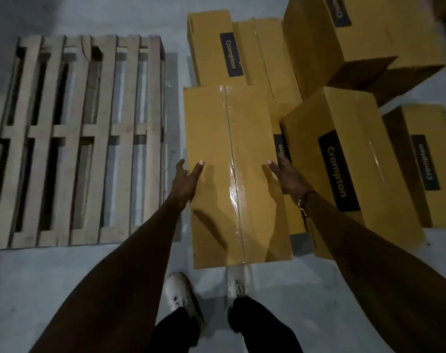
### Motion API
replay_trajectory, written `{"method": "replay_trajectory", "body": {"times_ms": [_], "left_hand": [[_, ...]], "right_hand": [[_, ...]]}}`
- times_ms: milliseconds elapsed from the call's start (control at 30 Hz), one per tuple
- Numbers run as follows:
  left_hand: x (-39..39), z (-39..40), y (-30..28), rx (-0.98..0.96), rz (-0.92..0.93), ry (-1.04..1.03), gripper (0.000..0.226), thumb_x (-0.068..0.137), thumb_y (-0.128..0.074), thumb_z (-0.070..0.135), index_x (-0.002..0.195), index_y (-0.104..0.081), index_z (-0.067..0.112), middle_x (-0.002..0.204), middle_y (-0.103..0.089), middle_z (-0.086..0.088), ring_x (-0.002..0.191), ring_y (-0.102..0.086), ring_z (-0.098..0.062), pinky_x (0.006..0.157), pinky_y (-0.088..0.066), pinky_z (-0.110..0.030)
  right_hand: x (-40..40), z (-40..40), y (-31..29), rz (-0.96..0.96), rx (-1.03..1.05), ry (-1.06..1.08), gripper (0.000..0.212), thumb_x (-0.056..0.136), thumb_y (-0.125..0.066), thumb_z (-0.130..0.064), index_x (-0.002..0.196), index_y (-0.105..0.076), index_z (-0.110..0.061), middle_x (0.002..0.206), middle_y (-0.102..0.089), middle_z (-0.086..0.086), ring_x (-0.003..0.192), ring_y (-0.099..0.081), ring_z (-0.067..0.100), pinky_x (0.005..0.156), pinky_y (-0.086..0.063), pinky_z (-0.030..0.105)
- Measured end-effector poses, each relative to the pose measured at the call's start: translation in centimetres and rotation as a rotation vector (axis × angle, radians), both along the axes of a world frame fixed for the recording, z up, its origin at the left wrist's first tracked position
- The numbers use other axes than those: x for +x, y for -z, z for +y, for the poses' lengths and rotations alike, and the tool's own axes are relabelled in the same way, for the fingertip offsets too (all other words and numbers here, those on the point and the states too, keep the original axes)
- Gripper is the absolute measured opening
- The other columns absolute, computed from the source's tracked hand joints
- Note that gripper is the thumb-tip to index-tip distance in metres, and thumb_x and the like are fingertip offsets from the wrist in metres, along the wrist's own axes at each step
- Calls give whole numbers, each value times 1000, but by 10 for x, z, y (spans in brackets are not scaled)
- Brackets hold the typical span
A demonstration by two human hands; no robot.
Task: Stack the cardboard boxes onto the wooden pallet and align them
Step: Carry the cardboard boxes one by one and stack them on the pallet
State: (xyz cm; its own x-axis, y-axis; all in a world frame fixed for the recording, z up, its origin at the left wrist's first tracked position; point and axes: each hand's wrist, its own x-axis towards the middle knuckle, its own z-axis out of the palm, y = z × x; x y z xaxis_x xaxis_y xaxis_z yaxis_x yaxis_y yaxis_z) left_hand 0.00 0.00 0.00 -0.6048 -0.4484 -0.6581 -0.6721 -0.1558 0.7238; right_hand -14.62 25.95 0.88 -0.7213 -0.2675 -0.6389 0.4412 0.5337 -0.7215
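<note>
The wooden pallet [81,138] lies flat on the grey floor [64,289] to the left, its slats bare, with nothing stacked on it yet. Just to its right sits a cluster of yellow-brown cardboard boxes [357,42], some printed with a dark "Crompton" label, several leaning against one another at odd angles.

The nearest box [232,174] stands right in front of the person's shoes, long side running away from them, a strip of clear tape glinting down its top seam. It looks sealed, square-edged and undented.

The left hand [185,183] presses against the box's left edge, thumb over the top face and fingers down the side. The right hand [287,175] does the same on the right edge; its fingers drop into the narrow gap beside the tilted box [344,161], so how far they curl I cannot tell.

My judgement of the risks: that neighbour leans close on the right (possibly touching), so lifting could drag or topple it. The grip is by side pressure alone, and smooth cardboard may slip if the box is heavy. The pallet's wide gaps could catch a corner on landing and leave the box crooked.
</note>
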Motion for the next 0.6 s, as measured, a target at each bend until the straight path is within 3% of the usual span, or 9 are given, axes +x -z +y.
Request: {"method": "replay_trajectory", "body": {"times_ms": [100,233,467,600], "left_hand": [[-1,5,3,-9,67,14,82,101,-62,51,165,-18,24,161,-43,-9,141,-49,-30,116,-43,-50],[1,6,-4,-31,89,19,79,102,-65,41,164,-19,24,158,-43,-8,140,-48,-32,116,-43,-55],[11,-2,-85,-100,130,-51,76,104,-64,34,165,-21,22,158,-44,-8,140,-47,-28,111,-42,-45],[34,-18,-162,-140,179,-118,81,99,-69,43,165,-23,31,158,-45,-2,139,-48,-24,115,-43,-50]], "right_hand": [[3,-3,13,64,-13,-31,79,105,-64,-39,169,-19,-25,172,-27,1,156,-29,23,124,-30,42],[6,-6,11,77,-31,-30,78,105,-66,-24,168,-20,-23,170,-31,0,152,-34,20,118,-32,32],[6,-23,-80,145,-60,-126,71,106,-64,-19,167,-27,-20,162,-43,-2,147,-42,16,122,-36,36],[10,-47,-167,189,-103,-203,71,107,-60,-21,167,-21,-19,155,-32,-14,139,-29,4,106,-29,9]]}}
